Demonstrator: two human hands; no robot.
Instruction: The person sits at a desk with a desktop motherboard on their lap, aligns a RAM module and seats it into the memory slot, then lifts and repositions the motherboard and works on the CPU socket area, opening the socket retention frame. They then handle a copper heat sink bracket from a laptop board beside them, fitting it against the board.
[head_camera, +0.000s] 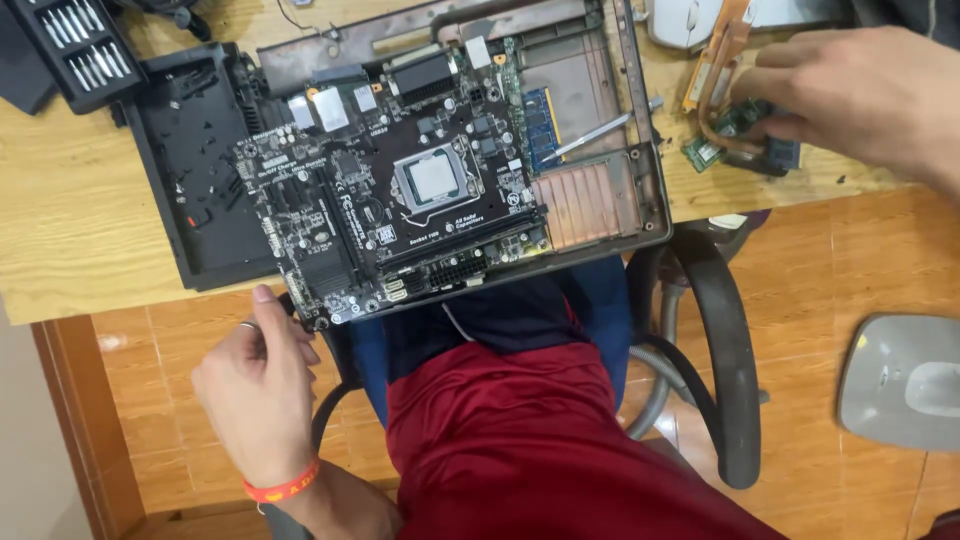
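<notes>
Your open path is the bare wooden desk (70, 230) left of the black tray (195, 170) (the bit case (75, 45) blocks the corner).

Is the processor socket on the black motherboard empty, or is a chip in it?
A chip is in it: the socket on the black motherboard shows a flat silver square inside its metal frame, with no cooler over it.

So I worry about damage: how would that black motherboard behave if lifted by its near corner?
The motherboard is a flat rigid board, so it would probably lift stiffly. It overhangs the table edge, so it may tip. The exposed socket looks fragile.
</notes>
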